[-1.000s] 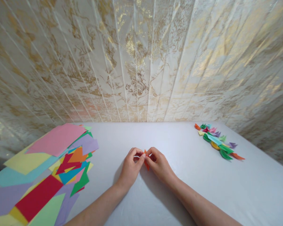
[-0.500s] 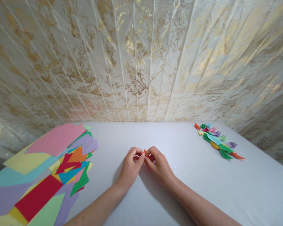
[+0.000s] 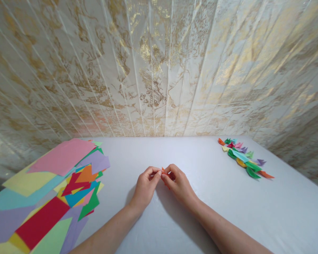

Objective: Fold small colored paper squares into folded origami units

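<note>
My left hand (image 3: 145, 187) and my right hand (image 3: 178, 185) meet over the middle of the white table (image 3: 201, 211). Both pinch a small folded orange paper piece (image 3: 163, 170) between thumb and fingertips. Only a sliver of the orange paper shows above and between the fingers; the rest is hidden by them. The hands rest low, close to the table surface.
A loose heap of coloured paper sheets and offcuts (image 3: 47, 187) covers the left side of the table. A row of small folded paper pieces in several colours (image 3: 243, 158) lies at the back right. A gold-patterned wall covering (image 3: 159, 70) rises behind the table.
The orange piece showed more below the fingers a second ago; now it is squeezed narrower and mostly covered. Both hands have shifted slightly away from me.
</note>
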The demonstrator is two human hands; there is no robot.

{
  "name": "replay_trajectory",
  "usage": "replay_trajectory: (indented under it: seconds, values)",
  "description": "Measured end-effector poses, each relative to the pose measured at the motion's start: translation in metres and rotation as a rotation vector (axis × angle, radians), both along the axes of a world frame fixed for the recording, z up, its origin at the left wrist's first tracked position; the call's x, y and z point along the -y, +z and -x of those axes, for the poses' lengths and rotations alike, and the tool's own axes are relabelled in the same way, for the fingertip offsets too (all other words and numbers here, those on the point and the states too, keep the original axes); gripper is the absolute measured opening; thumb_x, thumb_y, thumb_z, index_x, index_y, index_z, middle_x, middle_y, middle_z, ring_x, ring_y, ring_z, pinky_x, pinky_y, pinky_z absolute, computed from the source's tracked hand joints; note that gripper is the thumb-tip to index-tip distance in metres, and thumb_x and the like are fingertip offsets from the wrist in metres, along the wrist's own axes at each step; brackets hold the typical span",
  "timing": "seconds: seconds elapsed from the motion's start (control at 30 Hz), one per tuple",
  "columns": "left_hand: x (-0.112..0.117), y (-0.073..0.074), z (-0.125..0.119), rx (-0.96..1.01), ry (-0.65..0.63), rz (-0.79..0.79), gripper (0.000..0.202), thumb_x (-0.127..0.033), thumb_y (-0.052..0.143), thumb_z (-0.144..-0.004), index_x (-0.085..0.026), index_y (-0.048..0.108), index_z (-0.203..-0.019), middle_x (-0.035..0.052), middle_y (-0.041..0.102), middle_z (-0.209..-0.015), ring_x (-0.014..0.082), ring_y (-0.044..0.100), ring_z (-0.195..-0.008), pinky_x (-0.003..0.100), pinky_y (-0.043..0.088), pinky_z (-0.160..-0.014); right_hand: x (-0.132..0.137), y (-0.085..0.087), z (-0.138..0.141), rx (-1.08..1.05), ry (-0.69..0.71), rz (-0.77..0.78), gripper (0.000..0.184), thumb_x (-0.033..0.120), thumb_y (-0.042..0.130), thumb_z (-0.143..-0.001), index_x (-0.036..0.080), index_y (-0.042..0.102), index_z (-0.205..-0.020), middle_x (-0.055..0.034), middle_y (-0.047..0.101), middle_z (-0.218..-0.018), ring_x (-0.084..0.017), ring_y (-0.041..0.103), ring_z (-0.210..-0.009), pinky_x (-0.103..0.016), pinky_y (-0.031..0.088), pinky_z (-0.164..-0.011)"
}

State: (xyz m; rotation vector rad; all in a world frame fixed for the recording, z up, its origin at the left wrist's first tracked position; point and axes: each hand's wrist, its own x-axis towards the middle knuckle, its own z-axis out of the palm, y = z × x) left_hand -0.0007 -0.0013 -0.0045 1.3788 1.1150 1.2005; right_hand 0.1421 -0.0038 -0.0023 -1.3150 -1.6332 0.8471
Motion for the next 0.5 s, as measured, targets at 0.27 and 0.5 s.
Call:
replay_trajectory:
  seconds: [0.27, 0.5]
  values:
    - [-0.0019, -0.0011, 0.0018, 0.008, -0.015, 0.010, 0.028, -0.041, 0.056, -0.086, -0.018, 0.072, -0.084, 0.0050, 0.072, -0.088, 0.0187, 0.064, -0.084, 0.028, 0.048, -0.083, 0.0003, -0.0001, -0.0004, -0.107, 0.029, 0.054, 0.015, 0.030, 0.055, -0.083, 0.021, 0.051, -0.071, 0.0052, 0.052, -0.056, -0.012, 0.046, -0.051, -0.023, 0.034, -0.052]
    - [-0.0025, -0.0007, 0.0031, 0.006, 0.031, 0.030, 0.034, -0.048, 0.050, -0.090, -0.018, 0.066, -0.090, 0.0074, 0.070, -0.098, 0.0200, 0.064, -0.091, 0.032, 0.050, -0.084, -0.0010, -0.0036, -0.0004, -0.170, 0.050, 0.079, 0.019, 0.035, 0.056, -0.085, 0.021, 0.051, -0.073, 0.0059, 0.051, -0.055, -0.011, 0.045, -0.050, -0.023, 0.033, -0.051]
